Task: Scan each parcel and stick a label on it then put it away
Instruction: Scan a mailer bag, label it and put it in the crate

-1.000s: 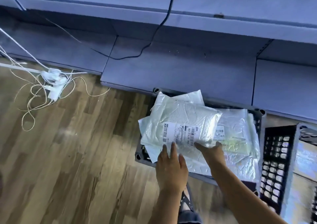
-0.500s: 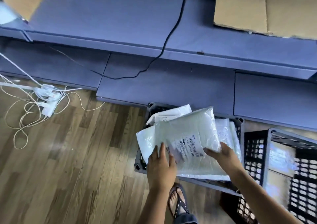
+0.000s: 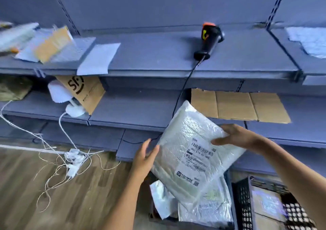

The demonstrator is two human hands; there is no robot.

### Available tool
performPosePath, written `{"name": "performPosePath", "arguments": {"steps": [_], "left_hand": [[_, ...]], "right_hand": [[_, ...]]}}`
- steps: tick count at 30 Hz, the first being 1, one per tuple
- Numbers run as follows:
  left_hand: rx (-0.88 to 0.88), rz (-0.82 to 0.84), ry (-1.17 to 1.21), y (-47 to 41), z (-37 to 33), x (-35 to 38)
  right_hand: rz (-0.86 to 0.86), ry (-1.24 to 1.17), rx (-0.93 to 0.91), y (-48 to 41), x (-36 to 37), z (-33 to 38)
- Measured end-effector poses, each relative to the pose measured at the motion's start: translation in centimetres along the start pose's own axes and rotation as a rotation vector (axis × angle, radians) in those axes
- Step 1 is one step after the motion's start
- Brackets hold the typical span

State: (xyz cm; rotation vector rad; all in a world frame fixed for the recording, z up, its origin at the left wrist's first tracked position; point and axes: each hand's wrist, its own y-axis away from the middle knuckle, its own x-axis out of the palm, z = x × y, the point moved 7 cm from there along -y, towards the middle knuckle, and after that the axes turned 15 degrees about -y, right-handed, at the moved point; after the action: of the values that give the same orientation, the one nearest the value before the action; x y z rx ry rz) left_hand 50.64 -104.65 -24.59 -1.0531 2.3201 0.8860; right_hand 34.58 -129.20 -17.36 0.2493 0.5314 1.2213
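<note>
Parcel (image 3: pixel 192 152), a white padded mailer, hangs in the air below the scanner (image 3: pixel 208 39), tilted with one corner pointing up toward the scanner's handle and the opposite corner down over the crate (image 3: pixel 230 199) of other mailers, so its long axis seems to run roughly along the line from scanner to crate; its shipping label (image 3: pixel 199 157) faces the camera on the half farther from the scanner. Right hand (image 3: pixel 234 138) grips the parcel's edge below and to the right of the scanner, thumb across the face, fingers curled behind. Left hand (image 3: pixel 143 159) sits below and to the left of the scanner, fingers straight and loosely spread against or just beside the parcel's other edge; contact cannot be told. Scanner lies on its side on the shelf (image 3: pixel 158 57), handle end nearest the parcel, its cable (image 3: pixel 183 90) dropping behind the parcel's top corner. Of the two, the right hand is nearer the scanner but carries the parcel, so the scan likely calls for the free left hand to reach up past the parcel, or for a change of grip
</note>
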Motion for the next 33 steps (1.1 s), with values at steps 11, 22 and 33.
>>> {"name": "performPosePath", "arguments": {"steps": [11,22,33], "left_hand": [[0.169,0.099,-0.097,3.6,-8.1,-4.6],[0.142,0.138,-0.02,3.4,-14.3,-6.9],[0.334,-0.112,0.351,-5.4,-21.0,-15.2]], "right_hand": [[0.046,0.025,-0.15,4.2,-4.8,8.6],[0.076,0.099,-0.32,3.6,-8.7,16.3],[-0.45,-0.635,-0.669,-1.7,-15.2,25.6]]}}
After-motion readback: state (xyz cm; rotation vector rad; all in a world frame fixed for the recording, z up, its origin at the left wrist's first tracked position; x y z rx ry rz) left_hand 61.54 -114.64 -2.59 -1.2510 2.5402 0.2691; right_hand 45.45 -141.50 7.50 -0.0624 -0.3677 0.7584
